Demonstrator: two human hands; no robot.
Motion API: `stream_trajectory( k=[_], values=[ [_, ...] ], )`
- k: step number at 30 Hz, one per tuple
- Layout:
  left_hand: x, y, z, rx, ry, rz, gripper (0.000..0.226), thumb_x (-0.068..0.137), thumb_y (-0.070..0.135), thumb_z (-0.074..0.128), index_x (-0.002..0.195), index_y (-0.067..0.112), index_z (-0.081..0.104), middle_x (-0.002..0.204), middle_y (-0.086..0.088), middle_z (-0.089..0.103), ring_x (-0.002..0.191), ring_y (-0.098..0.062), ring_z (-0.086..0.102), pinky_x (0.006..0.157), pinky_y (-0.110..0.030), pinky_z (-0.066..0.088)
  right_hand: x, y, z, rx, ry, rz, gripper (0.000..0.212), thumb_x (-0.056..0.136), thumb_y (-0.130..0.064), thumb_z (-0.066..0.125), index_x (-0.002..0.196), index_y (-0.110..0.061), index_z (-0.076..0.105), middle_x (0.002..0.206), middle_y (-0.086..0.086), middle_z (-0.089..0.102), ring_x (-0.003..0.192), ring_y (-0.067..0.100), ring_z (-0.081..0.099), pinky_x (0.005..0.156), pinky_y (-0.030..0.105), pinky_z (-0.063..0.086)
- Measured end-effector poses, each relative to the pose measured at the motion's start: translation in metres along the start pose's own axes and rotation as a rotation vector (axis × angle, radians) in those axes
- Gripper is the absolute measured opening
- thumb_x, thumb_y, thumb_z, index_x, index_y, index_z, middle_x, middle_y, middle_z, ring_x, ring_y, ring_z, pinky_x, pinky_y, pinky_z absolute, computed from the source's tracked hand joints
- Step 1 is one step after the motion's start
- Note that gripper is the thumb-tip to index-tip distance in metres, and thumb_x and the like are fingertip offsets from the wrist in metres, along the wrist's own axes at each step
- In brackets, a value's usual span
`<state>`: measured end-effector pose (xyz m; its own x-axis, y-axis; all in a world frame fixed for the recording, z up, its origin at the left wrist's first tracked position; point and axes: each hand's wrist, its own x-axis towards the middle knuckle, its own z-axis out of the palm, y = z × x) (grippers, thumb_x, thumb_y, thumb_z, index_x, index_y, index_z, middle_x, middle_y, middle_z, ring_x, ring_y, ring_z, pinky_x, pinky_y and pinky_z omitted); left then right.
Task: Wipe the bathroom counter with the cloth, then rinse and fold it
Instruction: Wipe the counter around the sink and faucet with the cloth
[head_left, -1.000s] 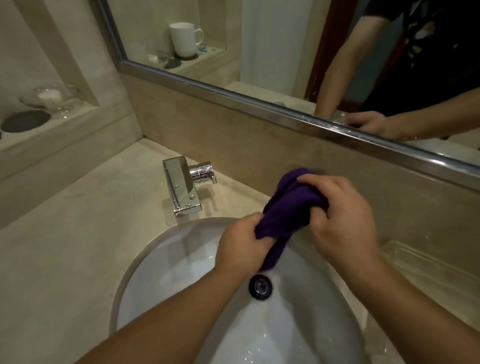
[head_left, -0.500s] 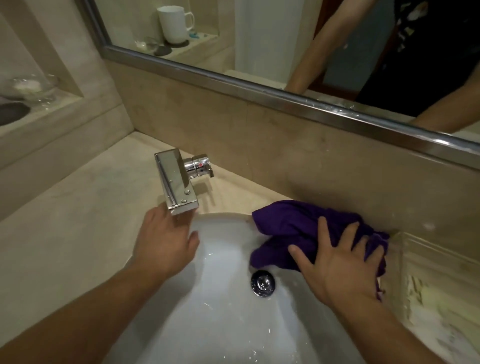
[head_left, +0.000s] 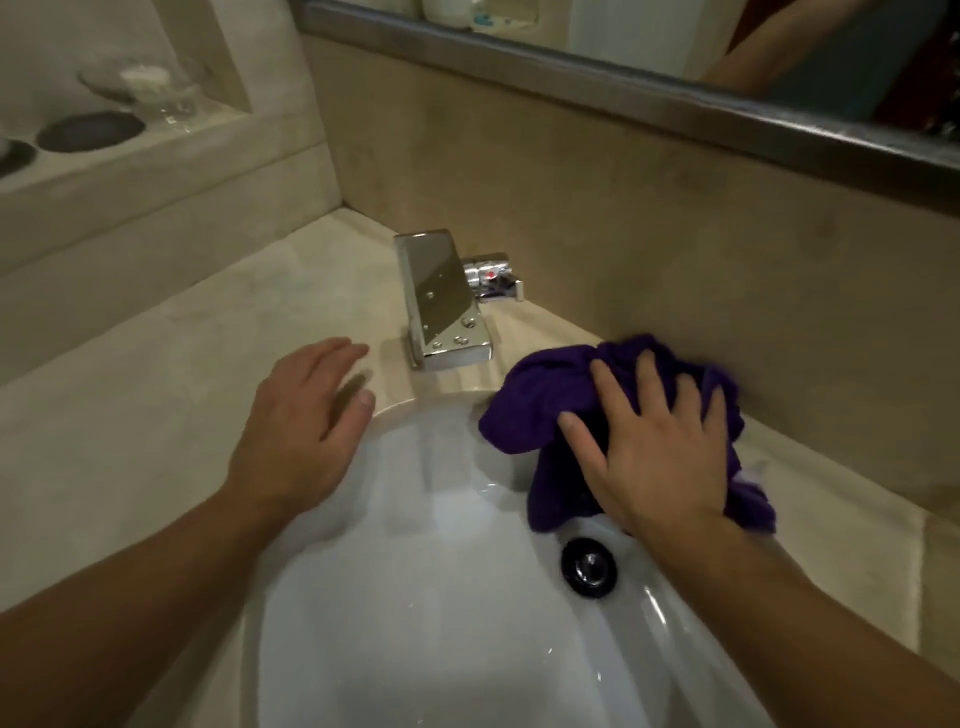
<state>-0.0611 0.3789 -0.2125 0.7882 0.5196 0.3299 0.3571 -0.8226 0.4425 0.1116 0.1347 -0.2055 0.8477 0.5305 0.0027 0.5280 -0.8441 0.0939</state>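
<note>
There's the right hand (head_left: 660, 457) flat on the purple cloth (head_left: 540, 400) — grip wide, fingers spread and pressing down, not curled round it. The cloth sits bunched on the bench (head_left: 156, 415) at the back right rim of the sink (head_left: 415, 623), up against the wall, with one fold hanging into the basin just above the dark drain (head_left: 589, 566). The left hand (head_left: 301, 431) is across the way, grip wide too, fingers loose, holding nothing — it lies over the rim where bench meets basin, near the chrome tap (head_left: 441, 296). The tap stands between the two hands. Far left, a blurred glass dish (head_left: 140, 85) sits on the shelf (head_left: 130, 156).
</note>
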Motion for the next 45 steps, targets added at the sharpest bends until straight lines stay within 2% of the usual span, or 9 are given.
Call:
stream_trajectory(
  k=[5, 9, 15, 21, 26, 30, 34, 41, 45],
  values=[
    [0.003, -0.002, 0.002, 0.094, -0.034, -0.146, 0.045, 0.092, 0.033, 0.042, 0.123, 0.012, 0.067, 0.131, -0.010, 0.060, 0.122, -0.031, 0.052, 0.107, -0.043, 0.037, 0.030, -0.056, 0.000, 0.096, 0.063, -0.143, 0.077, 0.089, -0.079, 0.005, 0.156, -0.042, 0.020, 0.168, 0.004, 0.016, 0.150, 0.037, 0.021, 0.123, 0.054, 0.003],
    [0.004, -0.001, -0.001, 0.133, -0.037, -0.070, 0.020, 0.090, 0.010, 0.052, 0.104, 0.007, 0.068, 0.092, -0.005, 0.064, 0.090, -0.028, 0.058, 0.073, -0.031, 0.035, 0.030, -0.085, 0.004, 0.128, 0.119, -0.195, 0.073, 0.090, -0.074, 0.015, 0.150, -0.038, 0.036, 0.163, 0.004, 0.031, 0.146, 0.038, 0.030, 0.123, 0.054, 0.005],
    [-0.004, -0.013, -0.012, 0.227, -0.275, -0.033, 0.047, 0.106, 0.030, 0.032, 0.152, 0.023, 0.036, 0.159, -0.002, 0.034, 0.144, -0.025, 0.029, 0.113, -0.034, 0.021, 0.013, -0.104, 0.004, 0.157, 0.152, -0.208, 0.072, 0.091, -0.072, 0.019, 0.146, -0.031, 0.043, 0.156, 0.004, 0.042, 0.141, 0.035, 0.037, 0.123, 0.051, 0.004],
    [-0.017, -0.021, -0.011, 0.424, -0.343, -0.084, 0.054, 0.102, 0.050, 0.007, 0.155, 0.045, 0.006, 0.167, 0.005, -0.003, 0.152, -0.031, -0.009, 0.122, -0.050, -0.004, -0.002, -0.117, -0.001, 0.130, 0.123, -0.211, 0.074, 0.095, -0.071, 0.012, 0.153, -0.032, 0.035, 0.163, 0.005, 0.031, 0.146, 0.031, 0.031, 0.125, 0.048, 0.001],
    [-0.016, -0.018, -0.011, 0.316, -0.309, -0.182, 0.054, 0.100, 0.053, 0.004, 0.152, 0.049, 0.017, 0.166, 0.002, 0.010, 0.152, -0.032, 0.004, 0.120, -0.057, 0.001, -0.015, -0.126, -0.004, 0.203, 0.073, -0.196, 0.069, 0.096, -0.069, 0.019, 0.153, -0.033, 0.032, 0.164, 0.005, 0.027, 0.148, 0.033, 0.027, 0.123, 0.050, 0.007],
    [-0.014, -0.019, -0.014, 0.190, -0.221, -0.206, 0.057, 0.101, 0.051, 0.006, 0.146, 0.040, 0.039, 0.160, 0.004, 0.032, 0.149, -0.028, 0.018, 0.120, -0.053, 0.008, -0.048, -0.173, 0.001, 0.346, 0.101, -0.453, 0.062, 0.095, -0.053, 0.036, 0.152, -0.027, 0.038, 0.159, 0.006, 0.037, 0.145, 0.036, 0.033, 0.121, 0.051, 0.022],
    [-0.014, -0.020, -0.018, 0.111, -0.098, -0.165, 0.062, 0.096, 0.056, 0.006, 0.123, 0.030, 0.056, 0.125, 0.008, 0.060, 0.129, -0.025, 0.044, 0.111, -0.050, 0.025, -0.048, -0.189, 0.004, 0.447, 0.096, -0.517, 0.062, 0.094, -0.053, 0.035, 0.151, -0.029, 0.037, 0.160, -0.002, 0.036, 0.148, 0.030, 0.029, 0.119, 0.053, 0.025],
    [-0.014, -0.026, -0.006, 0.305, -0.220, -0.152, 0.089, 0.081, 0.081, -0.003, 0.153, 0.036, 0.023, 0.159, 0.007, 0.029, 0.148, -0.027, 0.019, 0.119, -0.052, 0.014, -0.008, -0.114, 0.013, 0.142, 0.062, -0.570, 0.065, 0.098, -0.064, 0.023, 0.157, -0.040, 0.017, 0.165, -0.004, 0.023, 0.152, 0.023, 0.019, 0.122, 0.049, 0.018],
    [-0.014, -0.029, -0.005, 0.372, -0.225, -0.134, 0.089, 0.080, 0.079, -0.006, 0.151, 0.035, 0.025, 0.161, 0.004, 0.026, 0.148, -0.027, 0.020, 0.118, -0.054, 0.016, 0.001, -0.064, 0.012, 0.122, 0.091, -0.345, 0.057, 0.103, -0.055, 0.021, 0.157, -0.036, 0.021, 0.164, 0.002, 0.026, 0.149, 0.025, 0.024, 0.120, 0.046, 0.020]
  ],
)
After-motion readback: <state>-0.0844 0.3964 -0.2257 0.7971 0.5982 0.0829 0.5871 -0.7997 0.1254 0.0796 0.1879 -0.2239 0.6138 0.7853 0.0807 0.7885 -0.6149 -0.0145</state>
